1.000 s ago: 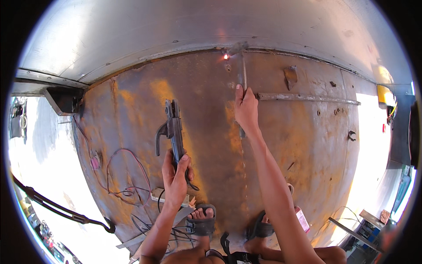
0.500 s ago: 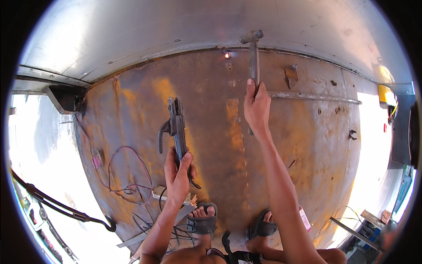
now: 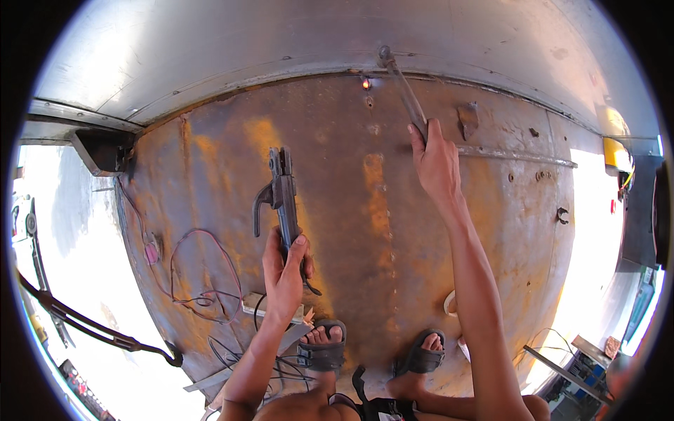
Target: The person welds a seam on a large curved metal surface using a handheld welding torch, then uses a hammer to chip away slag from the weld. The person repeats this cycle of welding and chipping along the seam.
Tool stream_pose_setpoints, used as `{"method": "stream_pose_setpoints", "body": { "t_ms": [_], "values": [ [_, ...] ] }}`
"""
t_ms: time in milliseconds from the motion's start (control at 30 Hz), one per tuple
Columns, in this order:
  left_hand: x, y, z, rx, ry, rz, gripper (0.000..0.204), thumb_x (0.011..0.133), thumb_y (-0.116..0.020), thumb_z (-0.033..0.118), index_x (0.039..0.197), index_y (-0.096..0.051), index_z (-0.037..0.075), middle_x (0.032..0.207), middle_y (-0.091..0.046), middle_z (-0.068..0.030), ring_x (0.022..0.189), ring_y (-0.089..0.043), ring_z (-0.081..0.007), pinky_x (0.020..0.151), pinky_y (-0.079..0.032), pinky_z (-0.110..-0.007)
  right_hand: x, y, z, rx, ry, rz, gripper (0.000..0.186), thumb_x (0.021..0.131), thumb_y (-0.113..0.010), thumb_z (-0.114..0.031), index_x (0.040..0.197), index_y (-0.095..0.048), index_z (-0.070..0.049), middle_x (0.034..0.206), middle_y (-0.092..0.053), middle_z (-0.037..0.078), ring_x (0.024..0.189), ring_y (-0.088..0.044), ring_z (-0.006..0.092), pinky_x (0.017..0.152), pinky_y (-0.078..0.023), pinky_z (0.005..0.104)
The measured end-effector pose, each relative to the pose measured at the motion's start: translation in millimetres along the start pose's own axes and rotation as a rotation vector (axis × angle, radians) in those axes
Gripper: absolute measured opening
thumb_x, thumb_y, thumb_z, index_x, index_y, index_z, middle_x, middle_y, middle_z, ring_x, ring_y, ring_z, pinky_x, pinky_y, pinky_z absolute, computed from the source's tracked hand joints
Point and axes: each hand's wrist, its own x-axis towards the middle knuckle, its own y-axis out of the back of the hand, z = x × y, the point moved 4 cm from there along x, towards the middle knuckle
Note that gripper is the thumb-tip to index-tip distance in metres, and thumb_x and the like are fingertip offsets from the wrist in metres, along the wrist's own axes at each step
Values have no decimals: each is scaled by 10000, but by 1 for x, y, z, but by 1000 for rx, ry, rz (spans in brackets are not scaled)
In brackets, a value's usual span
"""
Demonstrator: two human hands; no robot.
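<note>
My left hand (image 3: 286, 270) grips a dark welding electrode holder (image 3: 284, 196), its lever sticking out leftward and its jaws pointing away from me. My right hand (image 3: 437, 168) is closed round the long metal handle of a hammer (image 3: 405, 92), whose head is raised toward the back wall, right of a small glowing red-hot spot (image 3: 366, 83) at the floor's back seam. Below the glow a line of small weld marks (image 3: 383, 188) runs toward me on the rusty steel floor (image 3: 337, 224). A metal bar (image 3: 512, 156) lies to the right of my right hand.
A steel wall (image 3: 316, 31) closes the back. Tangled cables (image 3: 210, 299), a pink plug (image 3: 151, 253) and a pale board (image 3: 253, 306) lie at lower left by my sandalled feet. Scrap pieces (image 3: 469, 120), a clamp-shaped piece (image 3: 562, 215) and a yellow object (image 3: 615, 153) sit to the right.
My right hand has moved right and upward with the hammer, its head lifting off the glowing spot and tilting leftward. My left hand with the holder has shifted slightly forward in view.
</note>
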Motion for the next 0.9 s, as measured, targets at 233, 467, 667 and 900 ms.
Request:
{"method": "stream_pose_setpoints", "body": {
  "t_ms": [233,467,667,900],
  "values": [
    [-1,-5,5,29,-15,-26,183,1107,-593,202,1214,-559,58,888,-550,-14,652,-528,-92,599,-438,-267,28,-13,14,-175,-33,-46,423,1116,-538,-449,1071,-522,-30,763,-712,262,739,-703,512,661,-558,609],
    [3,-6,3,2,18,9,172,1102,-587,202,1203,-562,64,881,-550,-12,648,-526,-92,601,-437,-264,30,-15,12,-212,-39,-90,444,1115,-533,-465,1045,-535,-27,784,-724,251,755,-721,493,652,-564,599],
    [2,-9,1,14,16,12,181,1100,-591,204,1208,-562,62,879,-547,-12,643,-523,-90,602,-439,-264,29,-24,17,-157,26,-103,442,1114,-539,-460,1062,-570,-22,779,-720,258,755,-724,487,656,-567,606],
    [2,-5,2,0,42,32,185,1106,-581,204,1219,-560,59,879,-542,-13,648,-516,-89,605,-434,-270,20,-15,-9,-93,-60,-82,457,1114,-538,-456,1066,-586,-4,801,-729,271,783,-729,492,676,-573,616]
  ]
}}
